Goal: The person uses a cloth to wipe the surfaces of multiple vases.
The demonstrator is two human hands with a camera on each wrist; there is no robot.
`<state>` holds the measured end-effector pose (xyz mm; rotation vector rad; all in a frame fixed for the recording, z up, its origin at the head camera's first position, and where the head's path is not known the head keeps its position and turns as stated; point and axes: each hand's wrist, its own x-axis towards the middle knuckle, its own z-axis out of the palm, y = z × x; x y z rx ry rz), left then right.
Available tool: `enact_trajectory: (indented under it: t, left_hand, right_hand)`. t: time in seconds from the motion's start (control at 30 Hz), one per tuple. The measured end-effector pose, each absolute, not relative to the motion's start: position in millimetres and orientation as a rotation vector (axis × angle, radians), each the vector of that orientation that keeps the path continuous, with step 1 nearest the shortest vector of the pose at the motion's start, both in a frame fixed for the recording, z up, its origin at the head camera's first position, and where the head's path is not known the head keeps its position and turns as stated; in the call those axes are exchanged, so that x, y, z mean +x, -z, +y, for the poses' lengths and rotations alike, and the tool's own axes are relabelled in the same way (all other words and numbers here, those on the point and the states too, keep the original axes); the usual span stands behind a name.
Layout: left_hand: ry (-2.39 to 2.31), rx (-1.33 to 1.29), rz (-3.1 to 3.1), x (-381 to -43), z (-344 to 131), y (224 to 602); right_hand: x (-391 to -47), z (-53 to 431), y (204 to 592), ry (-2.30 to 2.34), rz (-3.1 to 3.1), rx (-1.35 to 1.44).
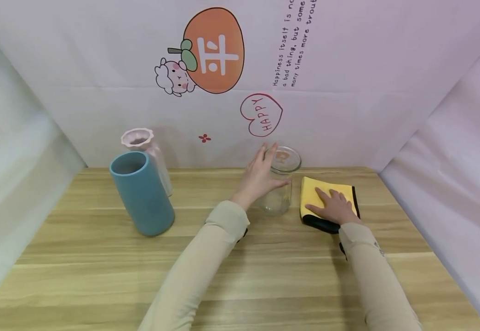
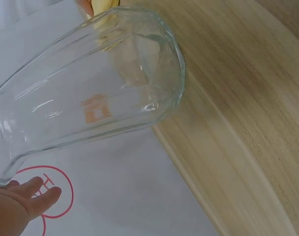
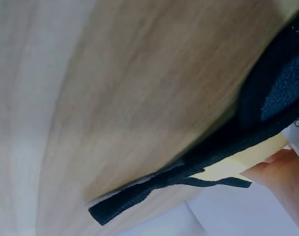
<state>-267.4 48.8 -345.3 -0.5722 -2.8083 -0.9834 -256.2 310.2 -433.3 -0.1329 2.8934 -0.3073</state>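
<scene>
A clear glass vase (image 1: pixel 276 202) with a wide round rim stands upright near the table's back edge. My left hand (image 1: pixel 260 179) is spread about its upper part from the left, fingers up by the rim and thumb across the front. In the left wrist view, the vase (image 2: pixel 100 93) fills the middle, and the fingertips (image 2: pixel 46 201) show apart from the glass beside its neck. To the right, my right hand (image 1: pixel 336 207) rests with spread fingers on a folded yellow cloth (image 1: pixel 310 193) with black edging. The cloth's dark edging (image 3: pixel 208 157) hangs large in the right wrist view.
At the left stands a tall blue vase (image 1: pixel 145 197), with a pale pink vase (image 1: pixel 157 158) with a scalloped rim just behind it. A white printed backdrop (image 1: pixel 327 124) rises behind the wooden table (image 1: pixel 265 285), and white cloth also hangs along both sides.
</scene>
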Motion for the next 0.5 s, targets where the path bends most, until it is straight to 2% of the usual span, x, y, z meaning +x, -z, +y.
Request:
enact_trajectory:
  t: [0.5]
  left_hand:
    - [1.200, -0.575, -2.726, -269.7, 51.0, 348.1]
  right_hand:
    - [-261.0, 315.1, 437.9, 0.346, 2.901, -0.140]
